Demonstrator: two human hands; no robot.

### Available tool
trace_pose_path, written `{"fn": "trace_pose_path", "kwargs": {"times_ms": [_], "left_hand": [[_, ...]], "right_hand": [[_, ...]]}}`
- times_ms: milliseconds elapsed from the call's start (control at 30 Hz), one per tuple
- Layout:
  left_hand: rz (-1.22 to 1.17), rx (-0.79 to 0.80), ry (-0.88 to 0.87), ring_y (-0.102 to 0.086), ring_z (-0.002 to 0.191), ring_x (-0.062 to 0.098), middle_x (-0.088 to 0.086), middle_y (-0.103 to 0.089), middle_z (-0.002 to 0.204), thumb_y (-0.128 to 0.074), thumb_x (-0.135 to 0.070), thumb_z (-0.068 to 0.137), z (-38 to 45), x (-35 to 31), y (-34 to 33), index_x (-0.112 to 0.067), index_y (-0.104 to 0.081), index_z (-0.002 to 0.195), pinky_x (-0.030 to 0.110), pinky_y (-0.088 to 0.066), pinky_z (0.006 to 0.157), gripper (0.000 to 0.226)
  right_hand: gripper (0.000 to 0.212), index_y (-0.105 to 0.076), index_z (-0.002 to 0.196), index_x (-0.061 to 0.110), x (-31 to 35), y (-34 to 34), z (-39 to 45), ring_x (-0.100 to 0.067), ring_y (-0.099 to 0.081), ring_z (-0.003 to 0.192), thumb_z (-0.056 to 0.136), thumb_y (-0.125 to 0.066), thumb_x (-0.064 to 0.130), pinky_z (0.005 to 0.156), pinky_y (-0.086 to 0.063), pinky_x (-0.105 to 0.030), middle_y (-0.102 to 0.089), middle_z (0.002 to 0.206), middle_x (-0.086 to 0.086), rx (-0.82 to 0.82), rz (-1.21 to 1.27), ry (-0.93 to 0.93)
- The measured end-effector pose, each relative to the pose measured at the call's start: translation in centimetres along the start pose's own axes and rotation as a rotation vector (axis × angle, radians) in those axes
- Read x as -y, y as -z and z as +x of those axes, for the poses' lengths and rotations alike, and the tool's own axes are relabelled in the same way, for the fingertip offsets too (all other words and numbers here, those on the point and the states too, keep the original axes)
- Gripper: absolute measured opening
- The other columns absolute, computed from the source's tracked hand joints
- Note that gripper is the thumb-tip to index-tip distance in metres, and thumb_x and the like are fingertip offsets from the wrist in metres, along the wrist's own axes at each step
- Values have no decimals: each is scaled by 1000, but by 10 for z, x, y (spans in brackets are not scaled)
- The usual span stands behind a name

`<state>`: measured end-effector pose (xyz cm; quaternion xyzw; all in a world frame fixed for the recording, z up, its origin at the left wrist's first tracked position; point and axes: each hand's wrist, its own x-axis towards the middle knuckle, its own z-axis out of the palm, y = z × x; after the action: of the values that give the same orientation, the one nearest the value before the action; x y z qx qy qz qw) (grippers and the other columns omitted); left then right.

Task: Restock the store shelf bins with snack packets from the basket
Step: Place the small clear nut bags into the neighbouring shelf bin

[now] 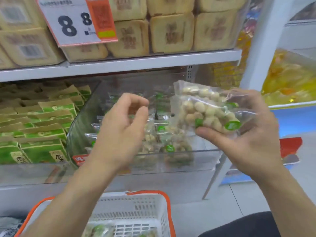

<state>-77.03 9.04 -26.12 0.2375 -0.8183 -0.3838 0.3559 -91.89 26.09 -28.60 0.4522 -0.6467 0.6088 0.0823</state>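
Note:
My right hand (249,132) grips clear snack packets of pale round nuts with green labels (205,108), held just above the right end of a clear plastic shelf bin (201,159). More of the same packets (164,144) lie inside that bin. My left hand (123,127) hovers over the bin's left half with fingers loosely curled and nothing in it. Below, a white basket with an orange rim (150,209) stands on the floor, with a few packets (97,230) showing at its bottom.
Green and brown cartons (39,127) fill the bin to the left. Beige wrapped loaves (171,33) stack on the upper shelf behind a price sign (75,21). A white shelf upright (259,48) stands right, with yellow packets (287,79) beyond it.

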Motion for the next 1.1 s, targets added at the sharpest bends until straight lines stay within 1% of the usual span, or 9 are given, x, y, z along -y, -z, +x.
{"fn": "trace_pose_path", "kwargs": {"times_ms": [67,200,333,467,567,700,767,933,1100], "left_hand": [[266,116,-91,-56,104,8,-4,-61,115,-53,-28,97,34,9,-21,-20,-55,118,18,-41,89,22],[615,326,-195,-42,129,32,14,-49,135,-49,-35,96,98,39,-79,-10,-42,136,46,-39,105,48],[819,423,-270,-25,141,26,8,-35,148,-59,-41,88,140,46,-114,-16,-33,144,43,-22,114,67],[824,545,-231,-18,145,21,5,-26,154,-45,-50,94,147,61,-120,-20,-29,146,43,-8,119,62],[871,579,-198,-19,143,23,5,-27,152,-39,-49,95,142,63,-117,-21,-31,143,42,-11,116,56],[942,615,-156,-16,145,24,7,-20,156,-38,-48,97,139,59,-107,-20,-22,150,40,-11,117,62],[993,644,-172,-17,145,25,6,-19,155,-36,-46,99,137,62,-101,-24,-20,151,40,-13,116,60],[1078,681,-206,-12,149,25,9,-12,159,-33,-44,100,133,66,-93,-24,-9,154,49,-2,121,63],[1006,670,-145,-4,151,22,7,-10,162,-17,-43,101,131,72,-89,-17,-3,155,55,7,120,62]], "right_hand": [[65,-52,113,20,-9,-1,4,13,-58,102,61,-90,29,80,-44,-4,-59,103,39,-100,-15,8],[63,-51,116,16,-29,-4,8,15,-59,99,67,-90,13,81,-43,-3,-60,103,41,-137,-32,-12],[64,-50,119,20,-35,-6,10,11,-61,101,68,-89,17,80,-46,-6,-60,105,37,-123,-43,-23],[63,-49,121,22,-37,-8,14,5,-61,105,71,-88,15,84,-45,-7,-60,114,20,-97,-79,-8],[64,-49,123,25,-39,-9,15,-2,-63,108,73,-88,14,87,-47,-12,-63,117,9,-66,-125,-24],[68,-48,125,31,-35,-12,24,5,-60,107,73,-88,15,88,-48,-12,-59,115,28,-8,-232,-58],[67,-51,128,27,-34,-15,32,7,-58,106,74,-87,14,90,-46,-11,-57,115,26,85,-330,-36],[66,-49,130,24,-41,-26,58,-22,-57,113,73,-81,13,97,-43,-41,-58,122,5,317,-690,24],[56,-51,121,16,-48,-33,86,-36,-59,102,72,-78,17,78,-28,-33,-64,105,-7,358,-966,-24]]}}
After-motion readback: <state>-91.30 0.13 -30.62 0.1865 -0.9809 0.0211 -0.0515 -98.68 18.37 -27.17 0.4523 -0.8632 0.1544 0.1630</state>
